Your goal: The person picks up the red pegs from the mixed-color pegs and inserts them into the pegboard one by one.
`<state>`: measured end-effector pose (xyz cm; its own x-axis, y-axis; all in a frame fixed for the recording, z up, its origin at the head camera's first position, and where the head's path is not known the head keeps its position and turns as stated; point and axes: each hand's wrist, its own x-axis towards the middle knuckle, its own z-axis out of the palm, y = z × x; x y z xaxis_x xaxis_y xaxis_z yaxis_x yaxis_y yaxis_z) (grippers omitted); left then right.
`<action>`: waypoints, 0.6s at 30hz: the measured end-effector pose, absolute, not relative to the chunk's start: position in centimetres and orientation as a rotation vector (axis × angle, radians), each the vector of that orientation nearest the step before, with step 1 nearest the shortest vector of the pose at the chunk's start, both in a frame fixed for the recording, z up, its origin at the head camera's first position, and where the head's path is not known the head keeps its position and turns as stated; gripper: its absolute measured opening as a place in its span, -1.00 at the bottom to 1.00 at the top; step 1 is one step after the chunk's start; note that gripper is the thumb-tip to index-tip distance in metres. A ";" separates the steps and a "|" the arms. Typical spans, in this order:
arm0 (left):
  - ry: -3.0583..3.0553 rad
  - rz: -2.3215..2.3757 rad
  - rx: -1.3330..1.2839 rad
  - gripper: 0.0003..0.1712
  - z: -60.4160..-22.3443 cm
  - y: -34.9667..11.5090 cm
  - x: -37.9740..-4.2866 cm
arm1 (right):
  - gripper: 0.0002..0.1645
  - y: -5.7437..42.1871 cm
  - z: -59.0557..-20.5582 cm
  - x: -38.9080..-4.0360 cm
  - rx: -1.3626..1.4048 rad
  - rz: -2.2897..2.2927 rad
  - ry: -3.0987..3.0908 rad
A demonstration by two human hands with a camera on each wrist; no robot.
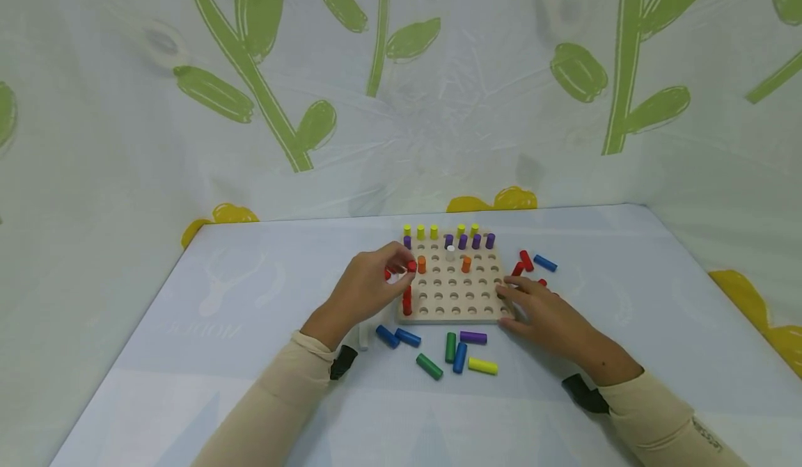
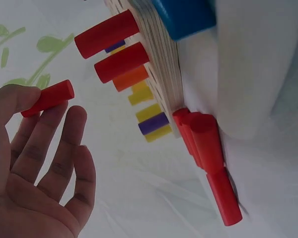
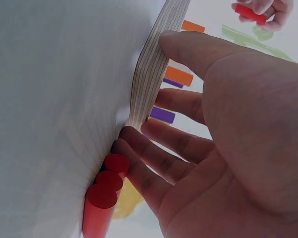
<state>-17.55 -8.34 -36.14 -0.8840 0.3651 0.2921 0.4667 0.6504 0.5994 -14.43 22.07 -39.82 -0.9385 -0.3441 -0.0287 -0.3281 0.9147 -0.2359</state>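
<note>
My left hand (image 1: 362, 285) pinches a red peg (image 2: 49, 98) between thumb and fingertips, above the left side of a wooden pegboard (image 1: 451, 321). Two red pegs (image 2: 121, 62) stand in the board's near left corner. Yellow pegs (image 1: 434, 232) fill part of the far row, with purple pegs (image 1: 477, 241) in the row before it. Two orange pegs (image 1: 466, 265) and a white peg (image 1: 450, 252) stand farther in. At the board's right edge rests my right hand (image 1: 551, 319), its thumb by the near corner and its fingers spread loosely along the side.
Loose blue pegs (image 1: 388, 336), green pegs (image 1: 429, 366), a purple peg (image 1: 473, 337) and a yellow peg (image 1: 483, 366) lie in front of the board. Right of it are red pegs (image 1: 526, 260) and a blue peg (image 1: 545, 263). More red pegs (image 2: 223, 196) lie along its left side.
</note>
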 end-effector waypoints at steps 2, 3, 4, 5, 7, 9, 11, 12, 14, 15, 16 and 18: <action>-2.728 -1.070 -0.694 -0.75 -36.2 -8.1 -17.6 | -0.21 22.0 -39.8 -14.4 -0.530 -0.355 3.009; -2.734 -1.075 -0.694 -0.75 -36.2 -8.0 -17.6 | -0.22 22.0 -39.8 -14.4 -0.533 -0.353 3.012; -2.740 -1.080 -0.693 -0.75 -36.2 -7.9 -17.6 | -0.22 22.0 -39.8 -14.4 -0.537 -0.353 3.015; -2.751 -1.084 -0.690 -0.76 -36.2 -7.8 -17.6 | -0.22 22.0 -39.8 -14.4 -0.540 -0.351 3.016; -2.785 -1.075 -0.682 -0.76 -36.3 -7.7 -17.8 | -0.22 21.9 -39.8 -14.4 -0.546 -0.349 3.017; -2.827 -1.069 -0.670 -0.77 -36.4 -7.5 -17.8 | -0.22 21.9 -39.8 -14.4 -0.548 -0.340 3.015; -2.872 -1.062 -0.653 -0.77 -36.5 -7.3 -17.9 | -0.22 21.9 -39.7 -14.4 -0.544 -0.330 3.012; -2.892 -1.063 -0.645 -0.77 -36.5 -7.2 -18.0 | -0.22 21.9 -39.6 -14.4 -0.543 -0.326 3.010; -2.927 -1.069 -0.628 -0.76 -36.5 -7.0 -18.1 | -0.22 21.9 -39.5 -14.4 -0.545 -0.321 3.006; -2.943 -1.068 -0.620 -0.76 -36.5 -6.9 -18.2 | -0.22 21.9 -39.4 -14.4 -0.548 -0.321 3.005; -2.958 -1.064 -0.613 -0.77 -36.6 -6.9 -18.2 | -0.22 21.9 -39.4 -14.3 -0.557 -0.322 3.006; -2.981 -1.055 -0.604 -0.77 -36.7 -6.8 -18.3 | -0.21 21.9 -39.4 -14.3 -0.579 -0.322 3.007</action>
